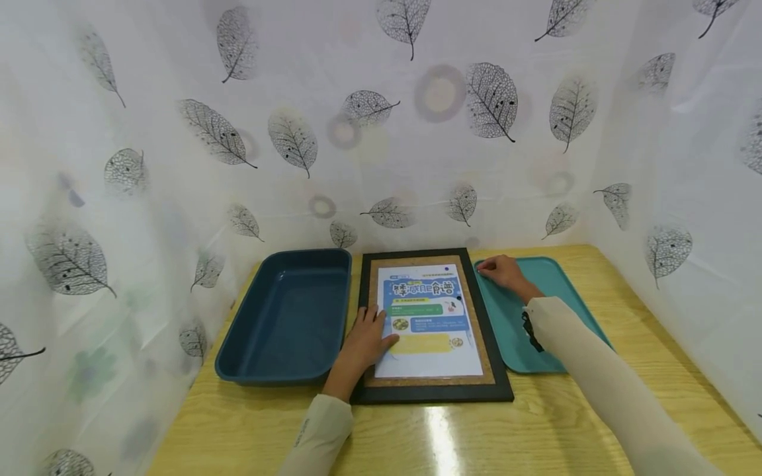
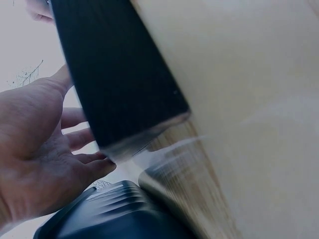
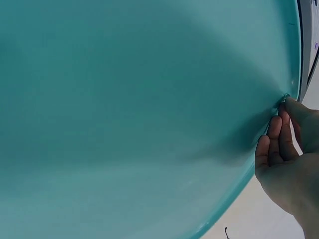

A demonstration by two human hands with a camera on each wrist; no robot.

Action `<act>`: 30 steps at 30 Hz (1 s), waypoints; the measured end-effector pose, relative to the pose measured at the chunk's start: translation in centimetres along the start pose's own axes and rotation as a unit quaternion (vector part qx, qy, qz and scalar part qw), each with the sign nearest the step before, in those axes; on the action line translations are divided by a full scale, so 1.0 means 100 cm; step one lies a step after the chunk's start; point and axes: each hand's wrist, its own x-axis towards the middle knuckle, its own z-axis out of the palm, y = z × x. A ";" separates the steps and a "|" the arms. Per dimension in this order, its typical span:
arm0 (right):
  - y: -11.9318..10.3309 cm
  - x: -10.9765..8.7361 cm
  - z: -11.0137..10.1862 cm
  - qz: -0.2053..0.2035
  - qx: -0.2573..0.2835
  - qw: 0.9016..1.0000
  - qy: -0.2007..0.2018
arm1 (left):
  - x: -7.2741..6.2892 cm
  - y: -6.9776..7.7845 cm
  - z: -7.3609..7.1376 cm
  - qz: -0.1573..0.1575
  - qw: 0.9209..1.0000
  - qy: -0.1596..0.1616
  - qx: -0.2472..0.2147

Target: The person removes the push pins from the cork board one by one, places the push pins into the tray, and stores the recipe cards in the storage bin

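A printed sheet (image 1: pixel 425 363) lies on a black-framed cork board (image 1: pixel 434 395), with a purple pin (image 1: pixel 446 269) near its top right corner and a dark pin (image 1: pixel 458 297) lower down. My left hand (image 1: pixel 364 338) rests over the board's left edge, fingers spread onto the paper; the left wrist view shows this hand (image 2: pixel 45 149) beside the black frame (image 2: pixel 119 74). At the far left corner of the teal tray (image 1: pixel 524 344), thumb and forefinger of my right hand (image 1: pixel 506 272) come together. They pinch a tiny shiny piece (image 3: pixel 286 96), mostly hidden, perhaps a pushpin.
A deep dark blue bin (image 1: pixel 286 330) stands left of the board on the wooden table (image 1: pixel 405 443). The teal tray sits close along the board's right side. A white curtain (image 1: pixel 387 165) with leaf prints surrounds the table at the back and both sides.
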 end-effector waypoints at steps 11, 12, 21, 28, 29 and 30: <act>0.001 0.000 -0.001 0.011 -0.002 1.000 -0.001 | -0.002 0.002 0.000 -0.002 1.000 0.000 -0.001; 0.001 0.000 -0.001 0.010 -0.001 1.000 0.001 | -0.002 0.002 0.000 -0.002 1.000 0.000 -0.001; -0.005 0.006 0.000 0.014 -0.005 1.000 -0.003 | 0.000 -0.001 -0.001 0.005 1.000 0.006 -0.001; -0.014 0.011 0.004 0.004 0.000 1.000 -0.002 | -0.002 0.001 -0.002 0.002 1.000 0.006 -0.001; -0.015 0.012 0.005 0.003 -0.001 1.000 -0.002 | -0.002 0.002 -0.002 0.002 1.000 0.006 -0.001; -0.016 0.012 0.005 0.002 -0.001 1.000 -0.003 | -0.002 0.002 -0.002 0.000 1.000 0.005 -0.001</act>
